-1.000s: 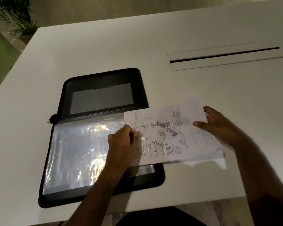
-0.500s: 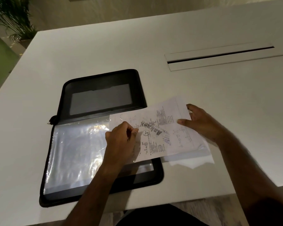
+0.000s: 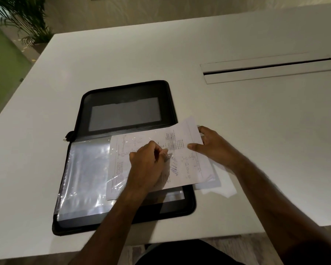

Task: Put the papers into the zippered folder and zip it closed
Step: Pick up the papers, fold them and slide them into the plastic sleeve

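The fingers (image 3: 161,151) of the left hand (image 3: 145,167) are curled and appear to pinch the lip of a clear plastic sleeve (image 3: 84,175), holding it apart over the sheets. The right hand (image 3: 214,146) grips the far end of the papers (image 3: 187,159), thumb on top and the other fingers beneath the edge.

The papers look thin, light and limp, likely to buckle if pushed from one point, so a hold spread across the trailing short edge suits them. The sleeve film is glossy and wrinkled, probably clingy, and its mouth seems to need holding open.

The sheets lie with their long axis running left to right, slightly tilted, the leading end pointing left into the sleeve and already under the film; the right end overhangs the zippered folder (image 3: 122,88) onto the white worktop (image 3: 237,115). More sheets show just beneath at the lower right. The folder lies open flat, its spine running left to right, zip undone.
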Motion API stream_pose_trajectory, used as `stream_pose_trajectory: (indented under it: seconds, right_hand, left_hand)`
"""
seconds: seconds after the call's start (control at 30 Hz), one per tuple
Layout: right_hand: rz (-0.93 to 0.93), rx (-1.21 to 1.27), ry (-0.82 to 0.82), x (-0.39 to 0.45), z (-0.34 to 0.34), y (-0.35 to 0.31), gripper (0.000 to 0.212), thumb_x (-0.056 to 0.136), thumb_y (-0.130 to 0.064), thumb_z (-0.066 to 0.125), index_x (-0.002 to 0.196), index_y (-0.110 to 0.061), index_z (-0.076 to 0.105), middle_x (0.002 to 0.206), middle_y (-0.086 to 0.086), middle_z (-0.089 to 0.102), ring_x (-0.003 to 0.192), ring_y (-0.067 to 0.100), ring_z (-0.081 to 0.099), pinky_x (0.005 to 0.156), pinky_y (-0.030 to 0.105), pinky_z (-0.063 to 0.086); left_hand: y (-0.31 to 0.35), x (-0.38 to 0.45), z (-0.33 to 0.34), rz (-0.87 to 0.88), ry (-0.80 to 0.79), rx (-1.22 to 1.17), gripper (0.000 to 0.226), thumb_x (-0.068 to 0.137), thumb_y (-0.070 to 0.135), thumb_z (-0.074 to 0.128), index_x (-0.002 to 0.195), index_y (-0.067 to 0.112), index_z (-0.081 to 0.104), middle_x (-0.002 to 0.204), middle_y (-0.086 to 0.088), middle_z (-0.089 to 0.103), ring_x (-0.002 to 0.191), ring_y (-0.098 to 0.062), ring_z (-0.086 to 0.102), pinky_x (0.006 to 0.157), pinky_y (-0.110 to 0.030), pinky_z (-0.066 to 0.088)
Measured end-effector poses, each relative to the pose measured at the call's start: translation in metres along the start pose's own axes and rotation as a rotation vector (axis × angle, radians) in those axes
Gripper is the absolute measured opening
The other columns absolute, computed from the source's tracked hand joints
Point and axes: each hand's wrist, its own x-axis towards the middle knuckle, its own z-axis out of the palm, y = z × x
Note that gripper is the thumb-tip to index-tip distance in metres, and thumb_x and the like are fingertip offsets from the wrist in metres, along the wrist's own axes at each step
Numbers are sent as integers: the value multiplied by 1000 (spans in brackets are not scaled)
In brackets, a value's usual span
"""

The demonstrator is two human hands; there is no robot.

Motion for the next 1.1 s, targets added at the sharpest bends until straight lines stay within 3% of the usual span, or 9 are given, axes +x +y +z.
stream_pose_trajectory:
  seconds: [0.17,0.3,0.6,0.73,0.93,1.1]
  right_hand:
    - [133,112,-8,-5,-10,-1,25,102,-27,70,123,-12,65,108,8,83,92,26,82,78,45,68]
    - [178,131,-31,-11,-25,7,19,101,-18,71,115,-5,69,97,16,83,85,37,81,70,43,67]
    - [99,71,-72,-8,-10,0,16,100,-11,73,114,-7,67,94,8,84,74,24,81,61,29,63]
    - [81,51,-76,-6,1,-9,15,100,-12,72,114,-8,68,92,6,84,70,20,79,58,25,60]
    - [76,-11,-54,0,21,-17,18,100,-17,73,115,-10,68,94,5,83,74,26,80,60,25,61]
    - [54,17,-32,0,33,-15,6,101,-19,72,106,-21,73,82,-3,83,65,19,78,60,28,64]
  left_hand:
    - [-4,3,-3,14,-18,3,25,101,49,60,94,24,59,107,6,76,89,-18,72,99,-49,56]
    - [-7,8,-5,29,-22,69,24,104,46,57,92,26,59,104,6,76,92,-18,71,106,-49,49]
    - [-8,5,-2,57,-67,53,21,104,47,57,99,26,55,125,6,72,93,-19,70,101,-39,55]
    - [-10,9,0,59,-46,96,24,106,49,52,102,26,56,119,7,72,94,-17,67,105,-29,45]
    - [-12,10,-3,72,-51,34,13,105,38,56,106,26,57,109,2,69,95,-19,64,104,-45,52]
    - [-15,12,0,70,-42,40,19,105,37,56,112,19,62,109,-1,71,94,-18,63,100,-41,54]
